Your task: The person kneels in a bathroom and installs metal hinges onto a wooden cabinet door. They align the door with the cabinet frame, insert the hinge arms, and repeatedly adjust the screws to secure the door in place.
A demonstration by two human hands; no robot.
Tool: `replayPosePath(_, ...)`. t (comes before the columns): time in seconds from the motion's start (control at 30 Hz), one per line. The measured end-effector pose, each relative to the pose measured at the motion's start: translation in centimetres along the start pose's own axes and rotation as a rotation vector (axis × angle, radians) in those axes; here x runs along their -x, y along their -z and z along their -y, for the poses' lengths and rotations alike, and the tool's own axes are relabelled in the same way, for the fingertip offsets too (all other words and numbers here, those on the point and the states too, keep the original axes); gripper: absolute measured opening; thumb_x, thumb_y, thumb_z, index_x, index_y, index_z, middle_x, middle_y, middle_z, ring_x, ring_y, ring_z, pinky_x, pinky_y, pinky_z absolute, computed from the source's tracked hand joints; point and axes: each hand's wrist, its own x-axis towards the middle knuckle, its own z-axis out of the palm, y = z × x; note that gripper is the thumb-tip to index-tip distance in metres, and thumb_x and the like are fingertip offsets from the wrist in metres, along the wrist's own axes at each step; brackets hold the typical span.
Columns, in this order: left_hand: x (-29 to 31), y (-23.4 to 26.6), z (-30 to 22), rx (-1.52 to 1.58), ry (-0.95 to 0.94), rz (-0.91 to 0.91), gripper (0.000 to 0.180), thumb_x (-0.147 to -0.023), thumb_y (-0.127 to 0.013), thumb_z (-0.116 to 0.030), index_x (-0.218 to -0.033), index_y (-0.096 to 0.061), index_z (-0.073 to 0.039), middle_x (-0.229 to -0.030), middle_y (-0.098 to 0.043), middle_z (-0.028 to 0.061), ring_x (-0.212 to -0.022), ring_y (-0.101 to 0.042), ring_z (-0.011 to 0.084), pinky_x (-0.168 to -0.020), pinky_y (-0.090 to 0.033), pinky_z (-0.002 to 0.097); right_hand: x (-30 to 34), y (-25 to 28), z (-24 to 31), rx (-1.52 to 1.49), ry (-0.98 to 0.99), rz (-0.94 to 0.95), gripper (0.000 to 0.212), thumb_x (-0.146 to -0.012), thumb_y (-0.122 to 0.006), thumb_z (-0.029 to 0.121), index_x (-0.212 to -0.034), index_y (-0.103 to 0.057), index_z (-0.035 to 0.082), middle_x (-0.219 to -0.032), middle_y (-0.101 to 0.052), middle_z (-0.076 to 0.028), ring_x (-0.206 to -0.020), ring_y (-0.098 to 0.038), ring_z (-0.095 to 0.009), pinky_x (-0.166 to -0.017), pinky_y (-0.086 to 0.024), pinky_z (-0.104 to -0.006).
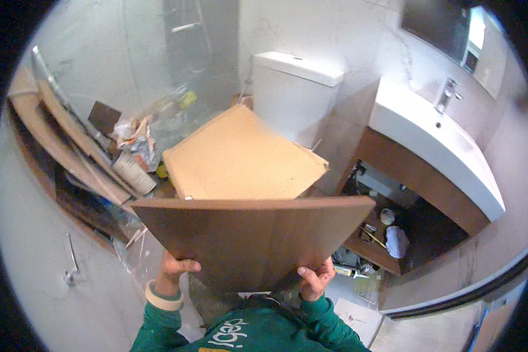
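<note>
A dark brown wood-grain panel (252,243) is held up in front of me, tilted, with its long edge away from me. My left hand (179,268) grips its left side, thumb lying on the face and fingers hidden behind. On the right side my right hand (317,278) holds it the same way, with the thumb at the edge. A roll of cream tape (163,300) circles my left wrist over the green sleeve. Just beyond the panel lies a large sheet of cardboard (246,155), in front of the white toilet cistern (296,88).
At right, a white washbasin (434,135) sits on a brown vanity cabinet (419,176), whose open front shows pipes and loose items. Cardboard strips and panels (70,146) lean at left, near crumpled packaging (136,141). A glass shower screen (129,53) stands behind.
</note>
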Motion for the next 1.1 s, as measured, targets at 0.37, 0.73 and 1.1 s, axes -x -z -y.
replayPosePath(0.37,5.2,5.1,-0.5,-0.258,0.171,-0.154,0.044,-0.067,-0.077,-0.023,-0.1,-0.062,0.001,-0.098,-0.066,0.0182,-0.089,-0.064,0.0306,-0.073,-0.053,0.0411,5.7,2.1,-5.7,-0.144,-0.107,0.013,0.053,-0.061,-0.071,0.009,-0.11,-0.052,0.001,-0.097,-0.057,-0.007,-0.088,-0.055,-0.021,-0.078,-0.045,-0.033)
replayPosePath(0.73,4.4,7.0,-0.8,-0.023,-0.016,0.127,0.067,-0.043,-0.089,0.001,-0.097,-0.051,-0.004,-0.102,-0.065,0.02,-0.103,-0.06,0.0344,-0.09,-0.045,0.0484,7.4,1.1,-6.3,-0.186,-0.297,0.17,0.062,-0.069,-0.077,0.023,-0.12,-0.049,-0.001,-0.114,-0.058,-0.017,-0.108,-0.056,-0.029,-0.095,-0.042,-0.0427)
replayPosePath(1.1,5.4,8.0,-4.3,-0.213,-0.413,-0.127,0.033,-0.084,-0.063,-0.03,-0.067,-0.062,-0.002,-0.058,-0.063,0.0157,-0.05,-0.061,0.0252,-0.056,-0.046,0.0359,4.8,-6.0,-4.8,-0.098,0.064,1.043,0.042,-0.084,-0.063,0.019,-0.117,-0.053,-0.004,-0.114,-0.06,-0.026,-0.1,-0.061,-0.036,-0.086,-0.048,-0.0434)
